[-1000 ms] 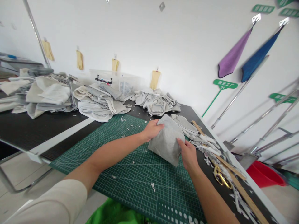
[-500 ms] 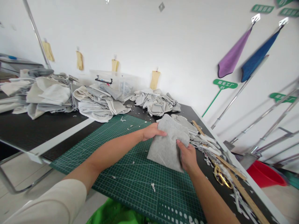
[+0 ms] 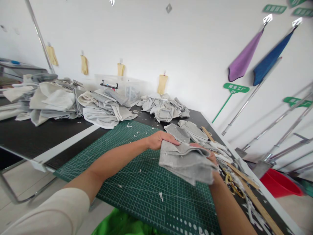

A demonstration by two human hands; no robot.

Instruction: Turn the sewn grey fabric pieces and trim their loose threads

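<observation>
A folded grey cloth is held over the green cutting mat, its layers sagging toward me. My left hand pinches its upper left edge, thumb on top. At the cloth's right side, my right hand grips it, partly covered by the fabric. Just beyond the hands lies another flat grey cloth piece. Small white scraps dot the mat.
Fabric piles stand along the back and left of the black table. Gold scissors, a wooden ruler and cut strips lie at right. A red bucket stands beyond the table edge.
The held cloth has gone from a flat sheet facing me to a folded, layered bundle. My right hand has shifted right, and a grey piece now shows behind the hands.
</observation>
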